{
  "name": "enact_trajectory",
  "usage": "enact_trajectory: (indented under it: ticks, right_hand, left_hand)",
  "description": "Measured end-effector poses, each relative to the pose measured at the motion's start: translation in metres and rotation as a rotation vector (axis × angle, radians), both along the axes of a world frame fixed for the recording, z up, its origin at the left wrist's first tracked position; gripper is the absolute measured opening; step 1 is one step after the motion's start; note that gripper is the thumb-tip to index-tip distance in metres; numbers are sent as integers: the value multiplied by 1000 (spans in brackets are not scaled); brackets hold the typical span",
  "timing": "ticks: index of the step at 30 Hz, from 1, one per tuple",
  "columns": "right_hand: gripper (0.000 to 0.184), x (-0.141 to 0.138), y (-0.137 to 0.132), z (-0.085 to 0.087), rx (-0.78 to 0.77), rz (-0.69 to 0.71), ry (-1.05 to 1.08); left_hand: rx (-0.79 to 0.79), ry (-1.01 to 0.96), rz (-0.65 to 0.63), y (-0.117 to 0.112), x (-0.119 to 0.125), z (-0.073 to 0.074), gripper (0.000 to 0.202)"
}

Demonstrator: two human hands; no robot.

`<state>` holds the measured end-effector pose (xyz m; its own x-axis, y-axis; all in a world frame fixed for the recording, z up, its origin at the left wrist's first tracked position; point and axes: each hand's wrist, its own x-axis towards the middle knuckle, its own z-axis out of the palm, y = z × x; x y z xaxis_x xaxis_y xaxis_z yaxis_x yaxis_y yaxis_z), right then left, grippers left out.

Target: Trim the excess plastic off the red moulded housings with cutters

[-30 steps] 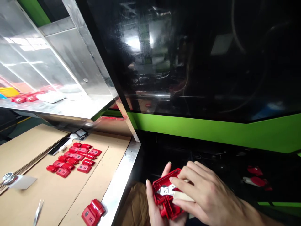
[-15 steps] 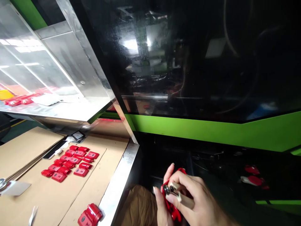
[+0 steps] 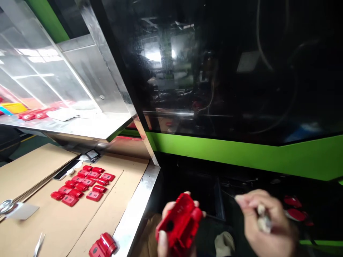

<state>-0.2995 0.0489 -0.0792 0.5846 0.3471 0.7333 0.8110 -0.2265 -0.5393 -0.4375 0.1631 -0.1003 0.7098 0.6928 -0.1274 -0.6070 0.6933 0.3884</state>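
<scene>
Fingers of the left hand (image 3: 171,232) wrap from below around a red casing (image 3: 179,225), thumb on its near end and fingertips showing past its far edge, so the hand is closed on it. It sits tilted, low in the middle of the view, held in front of the dark opening under the green machine (image 3: 241,155) and just right of the bench (image 3: 134,214) edge. The right hand (image 3: 264,223) is well apart from it, to the right (it is blurred), its fingers curled tight around a small pale-handled tool (image 3: 264,221); what kind of tool, I cannot tell.

On the bench, brown cardboard (image 3: 53,221) carries a cluster of small red parts (image 3: 83,184) laid in rows, and 1 more red casing (image 3: 103,246) lies alone near the bench's metal edge, at the bottom of the view. A thin metal piece (image 3: 39,244) lies near the bottom left corner, and a pale card (image 3: 23,211) sits at the far left. A dark flat device (image 3: 92,154) lies behind the rows. Above, a shiny metal shelf (image 3: 80,125) holds more red parts (image 3: 32,115). Inside the dark opening, at the far right, 2 red pieces (image 3: 294,210) lie behind the right hand.
</scene>
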Motion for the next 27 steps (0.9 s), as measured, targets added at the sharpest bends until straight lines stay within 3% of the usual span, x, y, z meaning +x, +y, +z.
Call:
enact_trajectory:
  ticks: [3,7,10,14,19,23,27]
  right_hand:
    - [10,54,-12,-15,-242,-295,-26]
    - [24,93,-1,-34,-408,-260,-9]
    - [22,92,4,-45,-446,-257,42]
    - [21,79,0,-53,-467,-140,81]
    - [36,73,-3,-59,-443,-91,119]
    - [37,74,-10,-52,-418,-6,164]
    - [34,65,-16,-16,-338,143,180]
  left_hand:
    - [31,-168,-31,18,-13,1,54]
    - [-51,-280,-221,22,-9,6,66]
    - [-120,-280,-272,17,-2,13,67]
    - [-168,-301,-296,14,0,20,72]
    - [-161,-334,-363,16,0,21,83]
    - [-213,-362,-406,15,2,21,69]
    - [-206,-343,-395,13,4,24,66]
